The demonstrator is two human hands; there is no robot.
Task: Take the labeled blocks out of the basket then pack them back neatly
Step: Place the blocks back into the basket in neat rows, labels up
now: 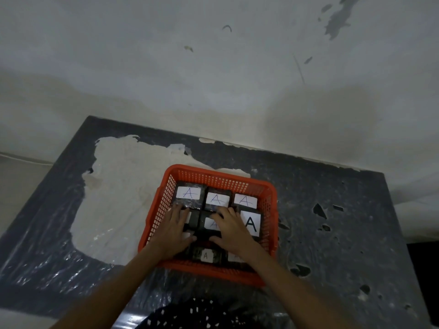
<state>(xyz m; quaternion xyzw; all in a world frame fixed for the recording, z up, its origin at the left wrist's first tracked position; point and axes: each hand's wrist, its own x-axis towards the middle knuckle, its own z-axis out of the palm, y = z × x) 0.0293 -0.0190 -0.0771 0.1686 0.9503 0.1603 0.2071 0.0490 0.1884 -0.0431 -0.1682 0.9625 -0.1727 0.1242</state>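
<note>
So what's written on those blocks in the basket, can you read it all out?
"A" in blue pen, on the far left block's label.
"A" in blue pen, far middle block's label.
"A" in blue pen, far right block's label.
"A" in bold black, middle-row right block's label.
"A", partly under the right hand, on the centre block's label.
"A", small, near middle block's label.
The near right label and the label by the left hand are mostly hidden, unreadable.
</note>
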